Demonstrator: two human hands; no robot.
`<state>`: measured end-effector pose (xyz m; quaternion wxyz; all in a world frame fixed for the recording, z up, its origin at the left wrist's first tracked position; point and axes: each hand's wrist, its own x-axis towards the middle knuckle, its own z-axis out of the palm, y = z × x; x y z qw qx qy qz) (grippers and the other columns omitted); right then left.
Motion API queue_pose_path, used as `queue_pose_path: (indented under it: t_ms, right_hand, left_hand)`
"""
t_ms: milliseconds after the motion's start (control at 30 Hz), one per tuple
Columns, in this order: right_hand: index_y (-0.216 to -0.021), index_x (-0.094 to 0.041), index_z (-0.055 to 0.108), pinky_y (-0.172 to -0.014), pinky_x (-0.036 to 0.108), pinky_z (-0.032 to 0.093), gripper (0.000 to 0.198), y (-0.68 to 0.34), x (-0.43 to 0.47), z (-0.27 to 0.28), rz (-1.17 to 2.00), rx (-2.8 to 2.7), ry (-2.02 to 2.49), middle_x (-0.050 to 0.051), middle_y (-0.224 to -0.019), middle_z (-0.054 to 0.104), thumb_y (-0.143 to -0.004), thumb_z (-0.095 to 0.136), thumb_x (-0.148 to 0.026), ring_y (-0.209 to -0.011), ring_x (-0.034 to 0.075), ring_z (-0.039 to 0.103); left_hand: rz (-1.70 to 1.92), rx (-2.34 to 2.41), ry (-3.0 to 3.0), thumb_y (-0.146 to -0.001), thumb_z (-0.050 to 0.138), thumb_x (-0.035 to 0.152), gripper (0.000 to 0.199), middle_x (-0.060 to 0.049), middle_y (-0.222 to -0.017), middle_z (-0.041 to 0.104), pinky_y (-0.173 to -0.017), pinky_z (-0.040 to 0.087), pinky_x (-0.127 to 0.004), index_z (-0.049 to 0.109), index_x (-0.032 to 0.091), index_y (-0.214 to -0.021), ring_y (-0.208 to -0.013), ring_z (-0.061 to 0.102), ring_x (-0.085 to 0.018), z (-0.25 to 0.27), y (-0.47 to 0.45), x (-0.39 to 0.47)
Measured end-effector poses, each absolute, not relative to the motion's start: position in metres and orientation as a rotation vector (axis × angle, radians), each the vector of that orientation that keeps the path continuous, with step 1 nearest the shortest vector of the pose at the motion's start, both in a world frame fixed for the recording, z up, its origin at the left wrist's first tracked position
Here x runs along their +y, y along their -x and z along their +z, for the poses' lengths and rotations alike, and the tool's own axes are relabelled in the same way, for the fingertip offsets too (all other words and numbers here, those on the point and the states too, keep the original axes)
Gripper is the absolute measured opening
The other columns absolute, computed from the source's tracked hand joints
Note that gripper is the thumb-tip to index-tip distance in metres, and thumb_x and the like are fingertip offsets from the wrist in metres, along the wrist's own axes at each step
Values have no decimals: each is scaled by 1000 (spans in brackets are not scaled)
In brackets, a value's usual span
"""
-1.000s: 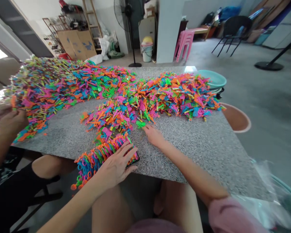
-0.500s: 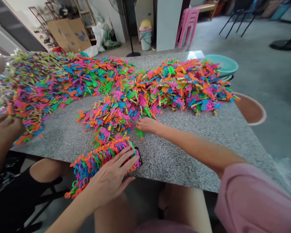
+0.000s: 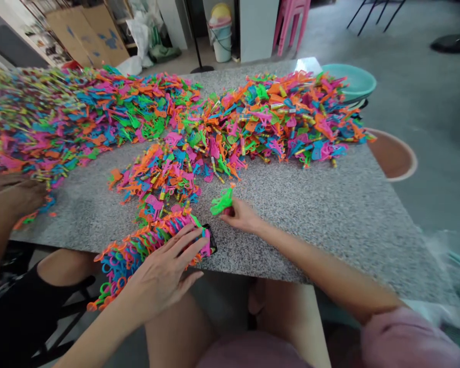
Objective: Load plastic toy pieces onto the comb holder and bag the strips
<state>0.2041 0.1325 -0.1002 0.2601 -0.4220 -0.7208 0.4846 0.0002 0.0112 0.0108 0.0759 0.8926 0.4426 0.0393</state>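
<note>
My right hand [image 3: 242,215] is closed in a pinch on a bright green plastic toy piece [image 3: 222,202], held just above the granite tabletop. Its exact kind is hard to make out. My left hand [image 3: 172,266] lies across a long row of stacked plastic toy pieces [image 3: 138,246], its fingers stretched over the row's right end and the thumb apart. Pink, blue, green and orange pieces with ring-shaped ends make up this row, which slants past the table's front edge. A dark object [image 3: 211,238], partly hidden, sits at the row's right end.
A loose heap of coloured plastic pieces [image 3: 276,120] spreads over the table [image 3: 291,220], with a larger heap [image 3: 80,112] at left. Another person's hands [image 3: 19,197] work there. A turquoise basin [image 3: 352,82] and a brown basin [image 3: 393,156] stand off the right edge.
My right hand has drawn back from the heap's edge toward me, lifting the green piece. My left hand stays on the row. The view has tilted down slightly.
</note>
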Motion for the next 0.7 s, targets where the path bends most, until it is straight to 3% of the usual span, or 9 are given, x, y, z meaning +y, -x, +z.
queue_pose_path:
  t_ms: [100,233,367,700]
  right_hand:
    - [-98,-17,54,-61,21,40,29,-182,133,-96,1313,-1966,1044,-5,-72,58,-71,61,-10,-63,10,53]
    - [-81,-17,57,-68,23,43,16,-165,138,-98,1260,-2139,874,-2,-76,63,-69,63,-8,-71,12,58]
    - [-89,-17,61,-66,21,44,16,-166,143,-101,1251,-2193,807,-1,-81,66,-75,60,-11,-71,12,61]
    - [-85,-20,64,-64,23,41,11,-159,139,-92,948,-2558,750,0,-73,66,-76,61,-16,-69,16,61]
  left_hand:
    - [100,1323,-2700,-92,54,28,53,-9,-145,48,-110,43,-45,40,21,-143,-140,37,-28,11,-1,12]
    - [95,1315,-2702,-93,54,29,52,-9,-145,49,-110,43,-45,40,22,-142,-140,38,-28,11,0,12]
    - [67,1335,-2697,-93,54,28,53,-9,-146,47,-108,45,-46,40,21,-143,-139,39,-29,11,0,10]
    - [123,1333,-2655,-88,59,24,55,-11,-144,49,-110,42,-48,43,21,-140,-139,39,-30,5,1,12]
